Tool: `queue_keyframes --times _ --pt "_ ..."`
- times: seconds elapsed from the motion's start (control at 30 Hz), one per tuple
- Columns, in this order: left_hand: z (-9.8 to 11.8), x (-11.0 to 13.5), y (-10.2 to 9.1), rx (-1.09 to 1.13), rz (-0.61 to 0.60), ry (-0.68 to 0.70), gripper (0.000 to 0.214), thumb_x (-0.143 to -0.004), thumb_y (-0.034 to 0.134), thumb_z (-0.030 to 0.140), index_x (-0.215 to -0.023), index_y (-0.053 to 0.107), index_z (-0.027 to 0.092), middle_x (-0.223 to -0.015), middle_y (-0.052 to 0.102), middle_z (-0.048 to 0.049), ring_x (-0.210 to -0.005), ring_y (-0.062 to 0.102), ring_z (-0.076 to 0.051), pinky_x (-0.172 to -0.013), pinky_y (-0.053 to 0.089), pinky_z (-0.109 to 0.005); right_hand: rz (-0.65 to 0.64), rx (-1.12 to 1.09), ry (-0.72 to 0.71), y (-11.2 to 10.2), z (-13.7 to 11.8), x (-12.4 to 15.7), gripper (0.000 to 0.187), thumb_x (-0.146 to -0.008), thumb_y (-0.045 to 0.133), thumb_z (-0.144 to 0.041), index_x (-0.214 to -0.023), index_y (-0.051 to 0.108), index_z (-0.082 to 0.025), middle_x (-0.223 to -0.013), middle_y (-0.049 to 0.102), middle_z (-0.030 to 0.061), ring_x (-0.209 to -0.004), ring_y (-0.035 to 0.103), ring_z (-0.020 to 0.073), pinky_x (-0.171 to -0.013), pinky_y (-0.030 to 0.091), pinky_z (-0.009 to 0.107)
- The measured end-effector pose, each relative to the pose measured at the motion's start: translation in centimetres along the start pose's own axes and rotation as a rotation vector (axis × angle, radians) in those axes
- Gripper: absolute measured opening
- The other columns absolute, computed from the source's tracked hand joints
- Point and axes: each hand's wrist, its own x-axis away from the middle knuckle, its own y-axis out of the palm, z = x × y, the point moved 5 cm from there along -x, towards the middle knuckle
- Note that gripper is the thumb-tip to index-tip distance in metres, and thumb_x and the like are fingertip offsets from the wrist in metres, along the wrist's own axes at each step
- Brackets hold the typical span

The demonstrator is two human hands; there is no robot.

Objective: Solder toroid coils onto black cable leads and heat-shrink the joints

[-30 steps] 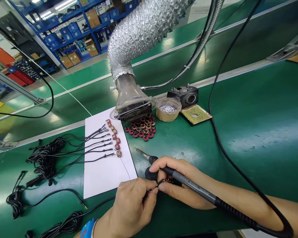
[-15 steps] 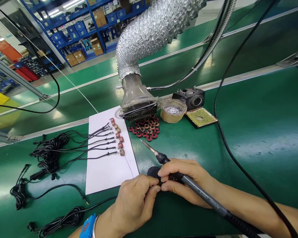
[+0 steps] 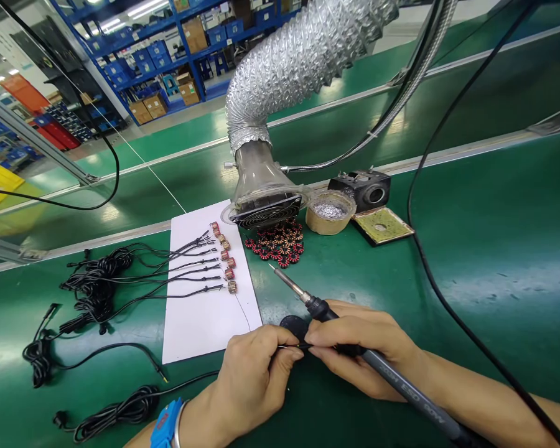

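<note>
Our left hand [image 3: 256, 379] pinched a thin black wire [image 3: 289, 346] between narrowed fingertips, just above a round black rubbery disc [image 3: 293, 326], while our right hand [image 3: 359, 348] wrapped around a slim grey soldering iron [image 3: 401, 379], its steel tip [image 3: 289, 283] bare. Beside them, a smooth white paper sheet [image 3: 200, 330] carried copper-wound ring coils [image 3: 227, 261] on black leads.

black-and-grey soldering iron [image 3: 401, 376], red-and-copper ring coils [image 3: 274, 244], green bench mat [image 3: 494, 218]
</note>
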Motion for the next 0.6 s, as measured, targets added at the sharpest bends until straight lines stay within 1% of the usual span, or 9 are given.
queue_keyframes --times 0.1,0.2,0.27,0.37,0.47,0.6 --pt "0.0 0.2 0.0 -0.036 0.038 0.046 0.008 -0.09 0.053 0.015 -0.092 0.06 0.019 -0.073 0.069 0.0005 -0.06 0.065 -0.012 -0.056 0.048 -0.021 0.018 -0.002 0.012 0.0 0.3 0.4 0.027 -0.084 0.057 -0.006 -0.103 0.059 -0.025 -0.077 0.067 0.0015 -0.064 0.06 0.0131 -0.065 0.05 0.027" --pt "-0.1 0.5 0.2 -0.075 0.07 0.068 0.008 -0.09 0.053 0.016 -0.094 0.059 0.02 -0.075 0.07 0.0001 -0.061 0.066 -0.013 -0.057 0.05 -0.022 0.018 -0.005 0.059 0.1 0.7 0.9 0.019 -0.086 0.059 -0.013 -0.1 0.063 -0.025 -0.077 0.068 0.0027 -0.064 0.062 0.0143 -0.067 0.053 0.03" --pt "-0.1 0.6 0.3 -0.104 0.094 0.07 0.009 -0.09 0.054 0.017 -0.097 0.059 0.02 -0.076 0.071 -0.0003 -0.062 0.067 -0.014 -0.057 0.05 -0.023 0.008 -0.002 0.059 0.1 0.7 1.0 0.019 -0.087 0.059 -0.014 -0.101 0.064 -0.025 -0.077 0.068 0.0028 -0.062 0.063 0.0146 -0.066 0.054 0.031" --pt "0.1 0.7 0.2 -0.123 0.123 0.072 0.007 -0.09 0.054 0.018 -0.095 0.058 0.019 -0.074 0.071 -0.0002 -0.061 0.067 -0.015 -0.056 0.051 -0.024 0.023 0.015 -0.014 -0.2 0.1 0.8 0.03 -0.085 0.059 -0.008 -0.108 0.063 -0.027 -0.078 0.07 0.0023 -0.062 0.065 0.0147 -0.066 0.055 0.03" --pt "0.5 0.6 0.1 -0.07 0.102 0.073 0.009 -0.087 0.056 0.017 -0.096 0.058 0.018 -0.072 0.07 -0.0007 -0.058 0.065 -0.014 -0.054 0.05 -0.023 0.061 0.067 -0.088 -0.5 -0.4 0.6 0.047 -0.08 0.058 0.0 -0.118 0.057 -0.028 -0.084 0.072 0.0024 -0.067 0.067 0.0152 -0.07 0.056 0.032" --pt "0.5 0.5 0.0 -0.035 0.078 0.06 0.011 -0.086 0.055 0.015 -0.096 0.058 0.017 -0.074 0.07 -0.0018 -0.057 0.064 -0.014 -0.054 0.049 -0.023 0.061 0.102 -0.105 -0.5 -0.7 0.2 0.055 -0.077 0.057 0.004 -0.121 0.055 -0.028 -0.089 0.073 0.0024 -0.068 0.068 0.0151 -0.072 0.057 0.032"
